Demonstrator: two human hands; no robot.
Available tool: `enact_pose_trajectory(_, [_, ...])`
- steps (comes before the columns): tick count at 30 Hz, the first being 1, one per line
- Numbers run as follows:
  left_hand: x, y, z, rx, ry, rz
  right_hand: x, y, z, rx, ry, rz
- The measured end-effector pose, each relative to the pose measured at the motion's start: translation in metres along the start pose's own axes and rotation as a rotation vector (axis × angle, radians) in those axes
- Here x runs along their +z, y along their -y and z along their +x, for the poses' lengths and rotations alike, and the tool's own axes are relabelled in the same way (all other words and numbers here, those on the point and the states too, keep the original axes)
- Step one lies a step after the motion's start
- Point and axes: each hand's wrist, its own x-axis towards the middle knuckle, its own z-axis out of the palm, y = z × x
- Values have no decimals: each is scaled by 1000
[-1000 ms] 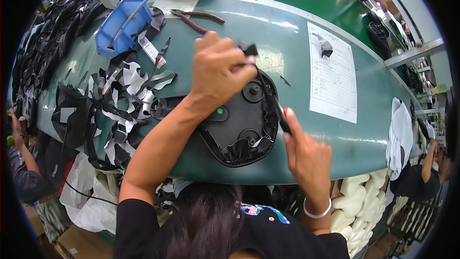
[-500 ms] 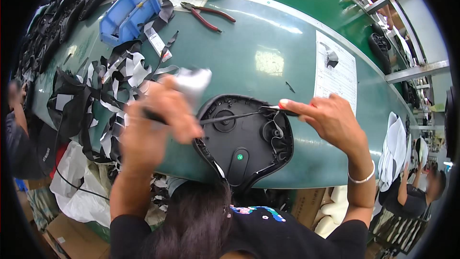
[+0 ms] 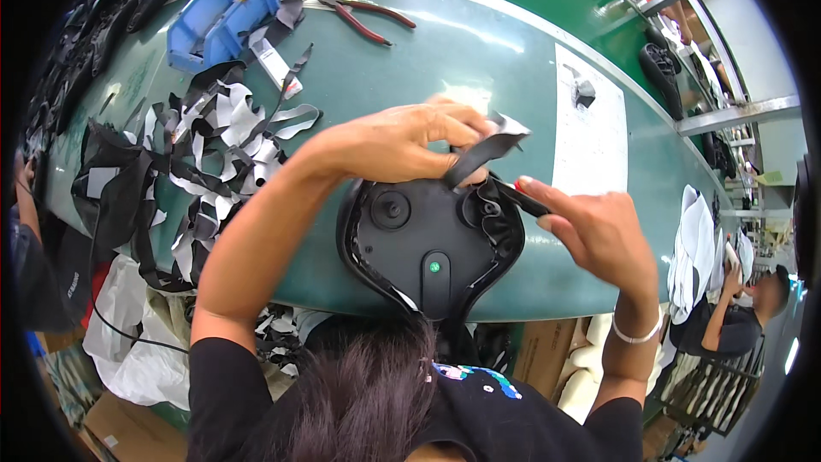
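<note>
In front of me a black saddle lies underside up at the table's near edge, with round mounts and a cover edge gathered along its rim. My left hand is closed, pinching a strip of black fabric with a pale backing, above the saddle's far right rim. In my right hand is a slim dark-handled cutting tool, probably a knife. Its tip meets the strip near the right-hand mount, and the blade is mostly hidden.
Cut fabric scraps pile up on the left, with a blue bin behind them. Red-handled cutting pliers lie at the back. A printed sheet is at right. Other people work at both sides.
My left hand has swung from the saddle's left side to its far right rim with the fabric strip, no longer pulled across the saddle. The right hand is slightly lower.
</note>
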Motion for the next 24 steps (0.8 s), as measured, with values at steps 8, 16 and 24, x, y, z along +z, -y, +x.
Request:
enact_pose_trajectory(8, [-22,-6,0,-175,-732,-1113,25,39,-29,109,0,-102])
enact_pose_trajectory(16, [-54,-70,-29,100,-2017,378,67,108,-93,634,-73,929])
enact_pose_trajectory(24, [7,-21,-56,-489,-153,513,103,71,-83,642,-424,1204])
